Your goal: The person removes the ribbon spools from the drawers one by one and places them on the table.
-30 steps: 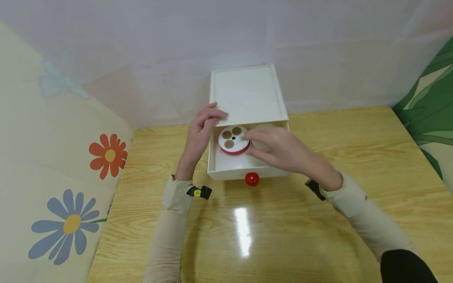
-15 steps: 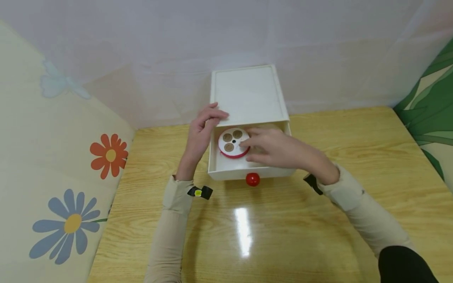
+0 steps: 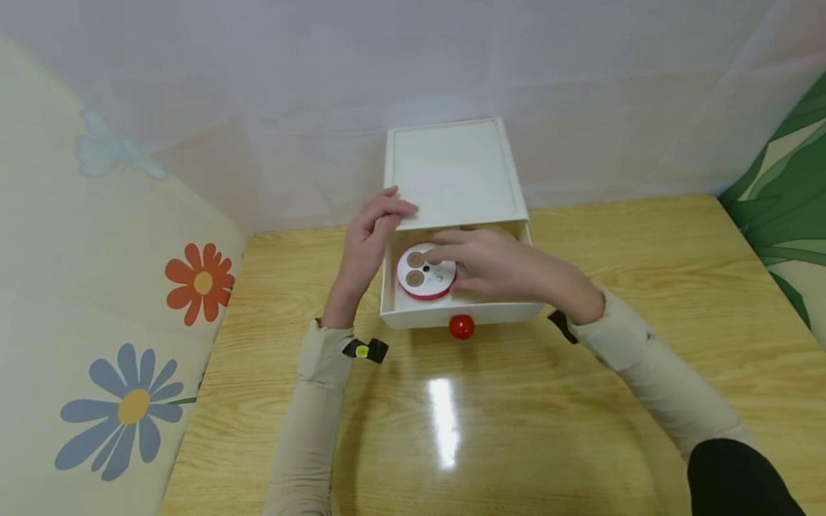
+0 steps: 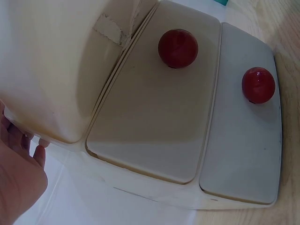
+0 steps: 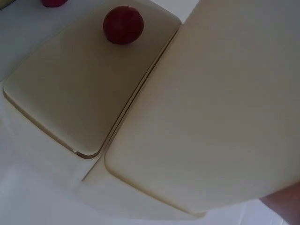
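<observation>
Looking down, I am seeing the red knob [image 3: 461, 326] nearest me on the open drawer [image 3: 452, 312]. Inside it, my right hand [image 3: 500, 269] is lying with relaxed fingers on the white, red-rimmed disc [image 3: 422, 276]. Farther back, my left hand [image 3: 368, 240] is resting loosely curled fingertips on the cabinet top [image 3: 452, 172].

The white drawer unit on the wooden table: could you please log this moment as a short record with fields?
surface: glossy wooden table
unit: white drawer unit against the wall
drawer: top drawer with a red ball knob, pulled open
contents: round white disc with a red rim and brown holes, lying in the drawer
left hand: fingertips on the unit's top front edge
right hand: in the drawer, fingers on the disc
</observation>
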The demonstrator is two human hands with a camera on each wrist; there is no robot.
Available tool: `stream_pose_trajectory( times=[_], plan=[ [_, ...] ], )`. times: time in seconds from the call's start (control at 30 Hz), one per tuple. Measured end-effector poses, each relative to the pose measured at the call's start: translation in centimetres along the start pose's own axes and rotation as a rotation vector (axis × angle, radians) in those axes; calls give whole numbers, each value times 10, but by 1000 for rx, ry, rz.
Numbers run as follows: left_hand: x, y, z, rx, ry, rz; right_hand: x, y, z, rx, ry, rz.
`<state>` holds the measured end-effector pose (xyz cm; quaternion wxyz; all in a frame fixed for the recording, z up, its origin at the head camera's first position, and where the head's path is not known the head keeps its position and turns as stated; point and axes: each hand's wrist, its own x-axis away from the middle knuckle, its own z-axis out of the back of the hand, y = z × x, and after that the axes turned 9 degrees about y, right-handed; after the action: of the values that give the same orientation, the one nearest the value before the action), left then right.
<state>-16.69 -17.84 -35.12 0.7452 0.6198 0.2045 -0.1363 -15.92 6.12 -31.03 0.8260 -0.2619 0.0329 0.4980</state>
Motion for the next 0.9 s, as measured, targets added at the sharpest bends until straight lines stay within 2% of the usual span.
stream_pose_trajectory(
  times=[0.27, 0.47, 0.9],
  plan=[
    [1, 0, 0, -6, -9, -8, -7, 2, -5, -34, -53, 64],
    [1, 1, -1, -2, -8, -21, -9, 2, -5, -44, -97, 42],
    [1, 0, -1, -7, 1, -13, -8, -1, -3, -84, -13, 5]
  ],
)
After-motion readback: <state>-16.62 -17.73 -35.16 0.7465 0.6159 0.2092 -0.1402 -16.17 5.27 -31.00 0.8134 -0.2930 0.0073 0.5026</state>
